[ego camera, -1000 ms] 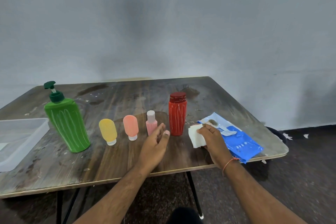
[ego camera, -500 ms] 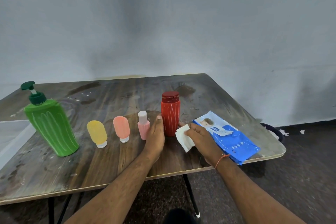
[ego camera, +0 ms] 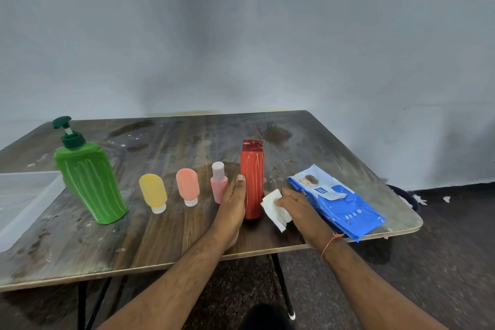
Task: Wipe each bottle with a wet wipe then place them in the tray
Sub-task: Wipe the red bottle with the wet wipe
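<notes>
So the red bottle [ego camera: 251,182] is being taken up first, by the look of it. It's gripped around the middle by the left hand [ego camera: 232,205], thumb up its near side and a fingertip just visible round the far side, and it looks slightly lifted or tipped toward the camera, though whether the base is off the worktop [ego camera: 171,238] can't really be told. A folded wet wipe [ego camera: 276,209] is pinched in the right hand [ego camera: 297,205], just beside the bottle's lower half but not clearly touching it.

The wiping itself hasn't visibly been started. What's called for next, probably: the wipe gets pressed to the bottle wall and run up and down while the bottle is turned, then it's carried well across to the tray [ego camera: 25,195] at the far left edge, which is only partly in view.

Materials, for what it's worth: the red bottle is a tall plastic cylinder with pale streaks and a darker cap. The green pump bottle [ego camera: 89,182] is big, ribbed and tapered. The yellow bottle [ego camera: 153,194] and orange bottle [ego camera: 188,186] are small, rounded, matte things stood on clear caps. The pink bottle [ego camera: 219,185] is small with a pale cap. The wipes pack [ego camera: 337,202] is glossy blue film. The worktop is worn, blotchy wood laminate, and the tray is translucent plastic.
</notes>
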`<state>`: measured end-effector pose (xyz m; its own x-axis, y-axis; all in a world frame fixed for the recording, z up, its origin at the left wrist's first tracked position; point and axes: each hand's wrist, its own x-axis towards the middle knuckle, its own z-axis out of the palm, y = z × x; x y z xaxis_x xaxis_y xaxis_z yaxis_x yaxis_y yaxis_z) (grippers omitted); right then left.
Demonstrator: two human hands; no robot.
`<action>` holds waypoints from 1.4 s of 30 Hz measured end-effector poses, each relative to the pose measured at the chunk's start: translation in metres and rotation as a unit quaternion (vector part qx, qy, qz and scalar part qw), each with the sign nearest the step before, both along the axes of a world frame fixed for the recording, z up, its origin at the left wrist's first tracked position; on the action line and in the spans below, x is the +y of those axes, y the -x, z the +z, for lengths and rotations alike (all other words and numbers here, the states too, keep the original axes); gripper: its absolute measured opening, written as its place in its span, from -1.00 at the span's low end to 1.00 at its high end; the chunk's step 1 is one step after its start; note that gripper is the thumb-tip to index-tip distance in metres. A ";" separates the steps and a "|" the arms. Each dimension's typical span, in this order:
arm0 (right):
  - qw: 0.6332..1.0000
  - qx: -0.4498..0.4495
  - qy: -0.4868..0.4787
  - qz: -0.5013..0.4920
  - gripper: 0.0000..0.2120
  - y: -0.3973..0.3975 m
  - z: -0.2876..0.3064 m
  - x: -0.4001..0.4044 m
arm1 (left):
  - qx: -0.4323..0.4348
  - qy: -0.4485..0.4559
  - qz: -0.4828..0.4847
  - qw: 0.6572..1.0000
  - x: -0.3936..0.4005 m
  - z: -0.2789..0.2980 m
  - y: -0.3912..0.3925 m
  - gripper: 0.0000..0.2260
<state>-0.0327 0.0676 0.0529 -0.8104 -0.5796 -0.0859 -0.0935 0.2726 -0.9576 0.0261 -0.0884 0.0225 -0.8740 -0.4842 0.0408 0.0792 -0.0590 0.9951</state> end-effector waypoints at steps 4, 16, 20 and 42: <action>0.999 -0.024 0.038 0.026 -0.86 -0.018 -0.005 0.003 | 0.025 -0.100 -0.005 0.995 0.006 0.002 -0.025 -0.55; 0.991 -0.003 0.130 -0.012 -0.88 -0.049 -0.019 -0.043 | 0.082 -0.187 0.057 0.977 -0.060 0.001 -0.109 -0.36; 0.990 0.035 0.136 0.004 -0.82 -0.060 -0.027 -0.068 | 0.100 -0.191 0.084 0.973 -0.083 0.006 -0.123 -0.33; 0.834 0.494 0.138 0.204 -0.73 -0.090 -0.057 -0.121 | 0.093 -0.299 0.107 0.944 -0.105 -0.008 -0.123 -0.18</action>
<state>0.0569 -0.0534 -0.0041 -0.1363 -0.7110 0.6899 -0.9052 -0.1937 -0.3784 0.1496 -0.1930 0.0147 -0.7582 -0.6340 -0.1521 0.3230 -0.5679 0.7570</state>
